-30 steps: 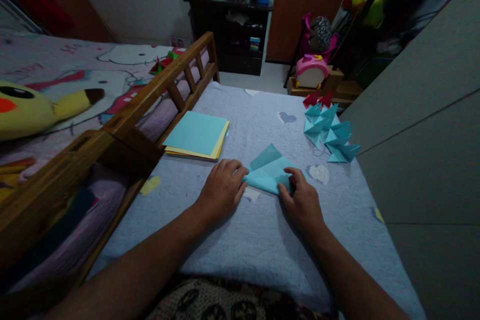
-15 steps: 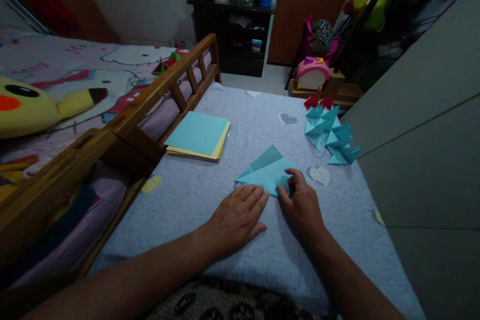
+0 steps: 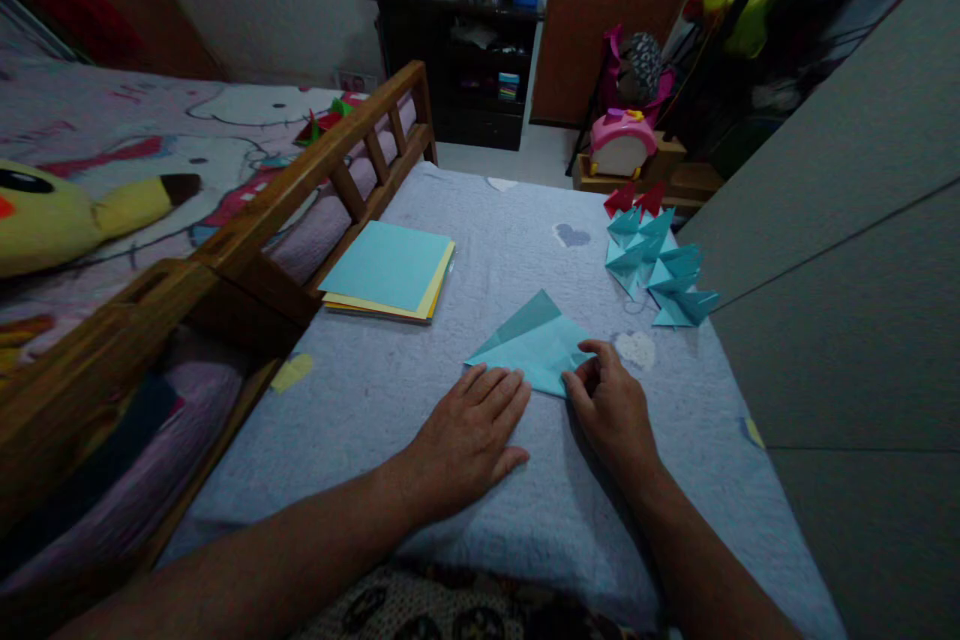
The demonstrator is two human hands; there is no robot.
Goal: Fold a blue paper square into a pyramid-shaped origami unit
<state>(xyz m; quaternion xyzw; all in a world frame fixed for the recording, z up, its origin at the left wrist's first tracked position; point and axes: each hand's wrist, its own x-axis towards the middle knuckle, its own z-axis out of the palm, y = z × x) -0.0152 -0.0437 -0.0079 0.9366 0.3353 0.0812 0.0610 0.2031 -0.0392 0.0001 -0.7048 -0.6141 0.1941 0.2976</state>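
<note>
Folded blue paper (image 3: 534, 345) lies on the patterned sheet (image 3: 360, 430). Left hand (image 3: 469, 430) rests flat, fingers extended, over its near edge; right hand (image 3: 615, 410) curls at its right corner, pinch unconfirmed. Creasing appears underway; next move calls for even pressure.

I can reach ahead past my folded blue paper (image 3: 529, 350), over the heart-print cloth (image 3: 517, 230), between the stack of square papers (image 3: 390, 265) and the pointy blue paper shapes (image 3: 634, 265). The wooden bed rail (image 3: 311, 162) blocks my left side. The gray cabinet (image 3: 847, 320) blocks my right.
</note>
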